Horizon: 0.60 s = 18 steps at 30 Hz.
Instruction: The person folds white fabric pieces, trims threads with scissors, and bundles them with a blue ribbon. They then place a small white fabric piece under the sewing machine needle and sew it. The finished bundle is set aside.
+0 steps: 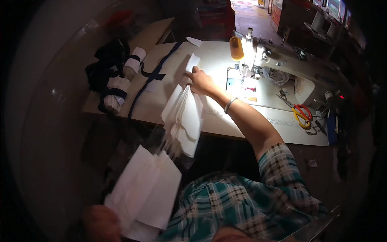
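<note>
My right hand (200, 82) reaches over the sewing table, its fingers closed around the upper end of a bunch of white fabric pieces (186, 117). Those pieces hang fanned out over the table's front edge. Below them, a larger stack of white fabric pieces (147, 187) slants down toward my left hand (100, 224), with thin strands between the two bunches. My left hand is blurred and dark at the stack's lower left edge, its fingers smeared by motion. Close to my right hand a small white piece (193, 61) lies on the tabletop.
A lit sewing machine (278, 60) stands right of my right hand. Scissors (300, 115) with red and yellow handles lie at the table's right. Dark blue tape (141, 94) crosses the left side, beside tied white rolls (116, 92) and dark fabric (100, 68).
</note>
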Tool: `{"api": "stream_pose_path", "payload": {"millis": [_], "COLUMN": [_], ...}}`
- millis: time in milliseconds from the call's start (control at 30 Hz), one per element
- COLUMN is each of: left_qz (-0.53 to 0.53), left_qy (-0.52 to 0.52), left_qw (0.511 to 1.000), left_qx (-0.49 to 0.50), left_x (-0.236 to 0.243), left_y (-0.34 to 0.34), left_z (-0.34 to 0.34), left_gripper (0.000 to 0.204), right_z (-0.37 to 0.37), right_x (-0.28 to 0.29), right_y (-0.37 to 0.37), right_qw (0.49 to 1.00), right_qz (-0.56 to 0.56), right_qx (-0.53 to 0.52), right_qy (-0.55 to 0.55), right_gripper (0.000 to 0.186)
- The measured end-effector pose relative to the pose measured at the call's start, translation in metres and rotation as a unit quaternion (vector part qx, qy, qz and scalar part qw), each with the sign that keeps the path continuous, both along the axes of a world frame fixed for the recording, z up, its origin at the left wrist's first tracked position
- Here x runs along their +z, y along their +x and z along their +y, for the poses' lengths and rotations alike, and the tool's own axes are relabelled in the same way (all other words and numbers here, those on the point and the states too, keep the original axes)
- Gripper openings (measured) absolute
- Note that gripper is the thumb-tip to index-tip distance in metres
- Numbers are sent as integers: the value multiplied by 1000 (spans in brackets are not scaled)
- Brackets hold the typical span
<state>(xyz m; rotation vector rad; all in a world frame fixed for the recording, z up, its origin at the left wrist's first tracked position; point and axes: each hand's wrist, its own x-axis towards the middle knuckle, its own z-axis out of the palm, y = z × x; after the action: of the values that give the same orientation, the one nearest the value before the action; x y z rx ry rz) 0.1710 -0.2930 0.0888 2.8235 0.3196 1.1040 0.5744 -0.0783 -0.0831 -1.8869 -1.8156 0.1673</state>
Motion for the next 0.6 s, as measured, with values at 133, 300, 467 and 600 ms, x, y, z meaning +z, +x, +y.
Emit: {"api": "stream_pose_path", "payload": {"millis": [133, 300, 467, 600], "left_qz": [25, 8, -75, 16], "left_qy": [301, 160, -124, -193], "left_qw": [765, 822, 917, 956], "left_qx": [570, 547, 371, 223], "left_x": [-27, -37, -63, -104], "left_y": [-26, -101, -30, 112], "left_z": [35, 175, 332, 369], "left_gripper": [26, 35, 36, 37], "right_z": [-4, -110, -222, -285], "right_x": [-17, 24, 35, 49], "right_y": [11, -35, -114, -161], "right_qw": [999, 958, 847, 797], "right_qz": [-38, -262, 77, 184], "right_qx": [24, 78, 363, 454], "right_qy": [14, 86, 380, 353], "right_gripper": [25, 6, 23, 22]}}
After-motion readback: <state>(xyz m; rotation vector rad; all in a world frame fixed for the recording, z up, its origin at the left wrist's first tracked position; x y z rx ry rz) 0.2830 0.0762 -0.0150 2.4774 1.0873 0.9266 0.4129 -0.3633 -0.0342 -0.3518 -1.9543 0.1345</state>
